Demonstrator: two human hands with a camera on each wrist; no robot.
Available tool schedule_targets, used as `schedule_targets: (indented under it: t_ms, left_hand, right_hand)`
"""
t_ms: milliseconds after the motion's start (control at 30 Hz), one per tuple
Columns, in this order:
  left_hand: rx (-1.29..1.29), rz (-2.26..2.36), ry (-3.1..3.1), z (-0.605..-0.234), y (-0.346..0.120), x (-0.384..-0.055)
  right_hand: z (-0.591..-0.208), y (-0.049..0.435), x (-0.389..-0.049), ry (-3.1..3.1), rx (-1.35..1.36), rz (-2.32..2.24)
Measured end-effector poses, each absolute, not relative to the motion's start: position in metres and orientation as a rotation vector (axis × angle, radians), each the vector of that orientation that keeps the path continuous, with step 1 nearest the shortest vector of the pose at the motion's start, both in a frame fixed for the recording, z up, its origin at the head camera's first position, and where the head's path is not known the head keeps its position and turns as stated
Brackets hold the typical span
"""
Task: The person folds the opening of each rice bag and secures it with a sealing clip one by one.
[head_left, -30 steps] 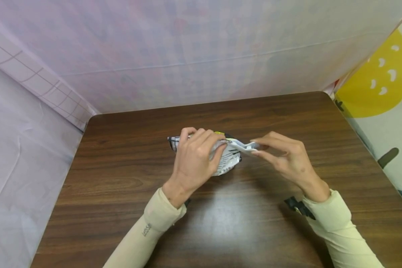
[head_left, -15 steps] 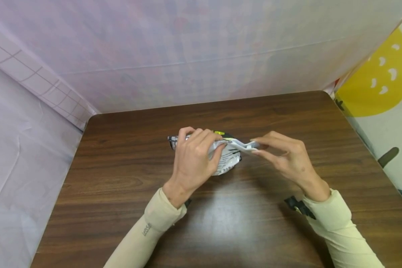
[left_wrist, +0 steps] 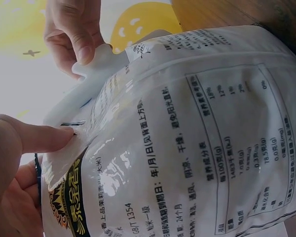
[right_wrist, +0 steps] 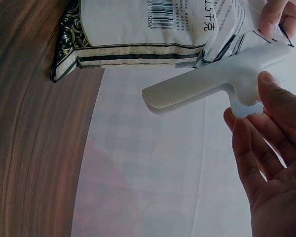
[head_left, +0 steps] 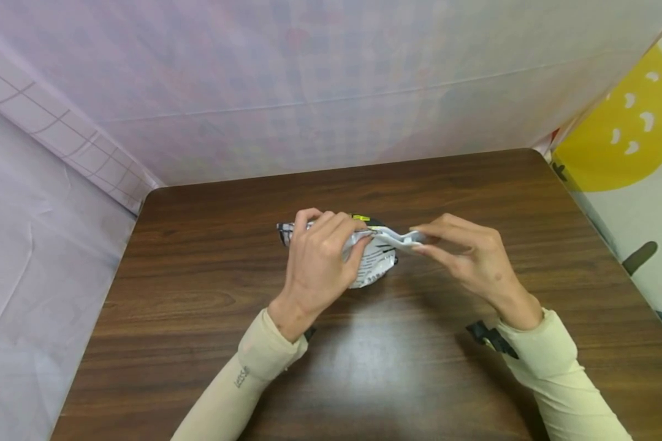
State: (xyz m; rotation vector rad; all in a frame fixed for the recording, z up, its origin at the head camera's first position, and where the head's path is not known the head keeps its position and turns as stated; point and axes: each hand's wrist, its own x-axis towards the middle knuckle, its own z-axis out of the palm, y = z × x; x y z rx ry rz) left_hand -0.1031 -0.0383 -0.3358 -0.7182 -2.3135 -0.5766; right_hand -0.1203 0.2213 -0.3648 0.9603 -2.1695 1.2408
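A white plastic bag of rice point(head_left: 376, 262), printed with black text and a black-and-gold label, stands on the table. My left hand point(head_left: 320, 254) pinches its folded top edge between thumb and fingers. On the right, my right hand point(head_left: 477, 260) squeezes the handles of a white plastic bag clip point(right_wrist: 202, 81) between thumb and fingertips. The clip's long bars reach toward the bag's top, overlapping it in the right wrist view. In the left wrist view, the bag's printed back point(left_wrist: 202, 128) fills most of the picture, with the left thumb point(left_wrist: 44, 138) pressing near the label.
The brown wood-grain table point(head_left: 198, 331) has rounded far corners. A pale checked cloth point(head_left: 320, 92) hangs along its far edge. White sheeting point(head_left: 38, 263) is on the left, and a wall covering with a yellow print point(head_left: 618, 135) is on the right.
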Motion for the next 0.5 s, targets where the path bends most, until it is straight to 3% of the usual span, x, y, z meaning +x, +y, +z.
schedule_targets:
  t_ms: [500]
  left_hand:
    - [-0.712,-0.552,-2.312,-0.3364,-0.0388,-0.1032]
  right_hand:
    - [-0.3630,0.2188,-0.1190,-2.177,0.934,1.242]
